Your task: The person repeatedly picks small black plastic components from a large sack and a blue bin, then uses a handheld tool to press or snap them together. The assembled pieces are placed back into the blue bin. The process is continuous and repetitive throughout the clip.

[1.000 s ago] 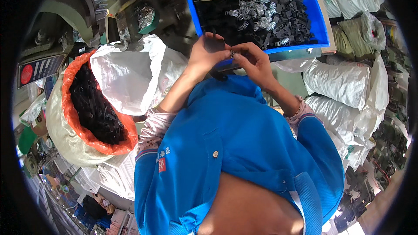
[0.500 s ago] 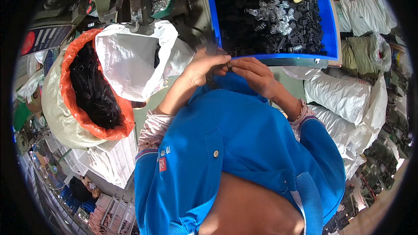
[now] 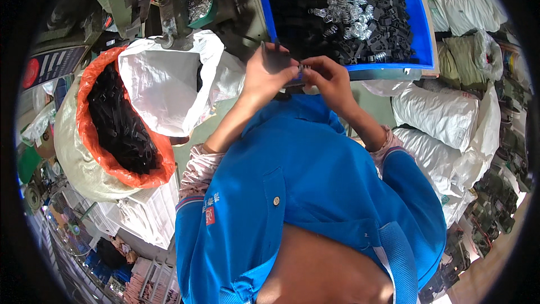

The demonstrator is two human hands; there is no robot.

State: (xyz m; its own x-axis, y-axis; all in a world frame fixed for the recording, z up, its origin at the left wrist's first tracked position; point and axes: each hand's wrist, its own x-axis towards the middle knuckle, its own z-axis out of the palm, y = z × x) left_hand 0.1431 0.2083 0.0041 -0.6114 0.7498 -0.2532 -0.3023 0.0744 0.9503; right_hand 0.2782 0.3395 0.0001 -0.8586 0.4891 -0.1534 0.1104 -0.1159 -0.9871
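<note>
Pinching a small metal spring [image 3: 305, 69], the right hand [image 3: 333, 81] is close beside the left hand [image 3: 262, 79] at the near edge of the blue bin [image 3: 423, 34]. The left hand grasps a dark piece [image 3: 274, 61], its shape hard to make out; the spring sits between the two hands. In the bin, loose springs [image 3: 358, 18] lie on black plastic parts [image 3: 395, 29].
</note>
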